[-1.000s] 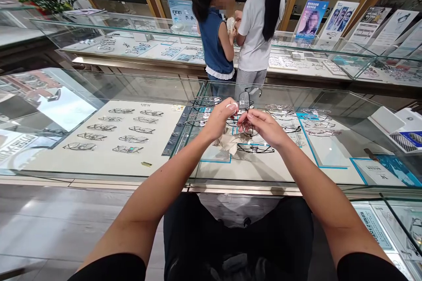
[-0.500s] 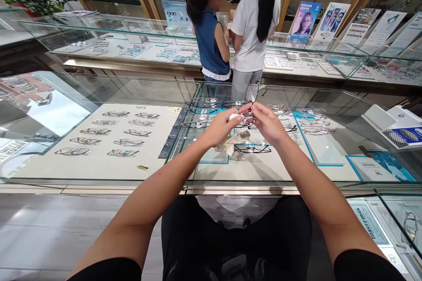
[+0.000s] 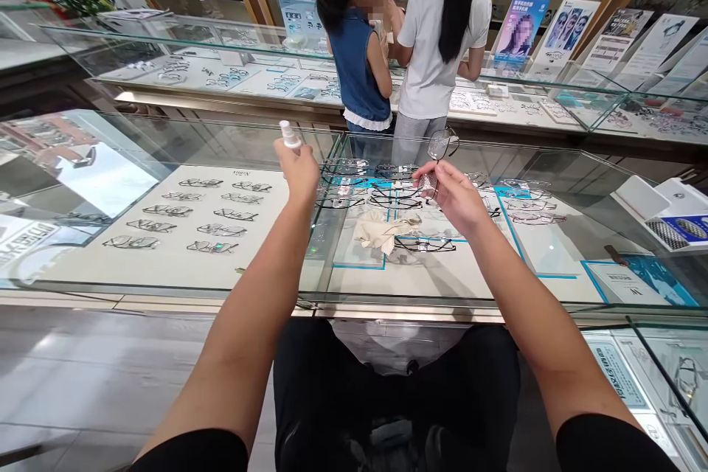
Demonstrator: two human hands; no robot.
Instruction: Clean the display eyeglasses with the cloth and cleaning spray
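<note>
My left hand point(image 3: 299, 171) is closed round a small white spray bottle point(image 3: 288, 134), held upright over the glass counter left of centre. My right hand point(image 3: 456, 195) pinches a pair of eyeglasses point(image 3: 442, 144) by the middle. One lens stands up above the fingers, and the other, wet-looking with droplets, hangs by the fingertips. Below and between the hands a crumpled beige cloth point(image 3: 379, 233) lies on the glass counter point(image 3: 310, 265). A dark-framed pair of glasses point(image 3: 425, 245) is right beside the cloth.
Rows of eyeglasses point(image 3: 213, 230) fill the display at left, with more frames under the hands. A white box point(image 3: 667, 210) stands at the right. Two people point(image 3: 436, 37) stand beyond the counter, facing another display case point(image 3: 221, 99). Brochures point(image 3: 523, 29) stand behind it.
My left hand has moved left, away from the glasses, carrying the spray bottle. My right hand still holds the glasses, now turned slightly, with both lenses in sight.
</note>
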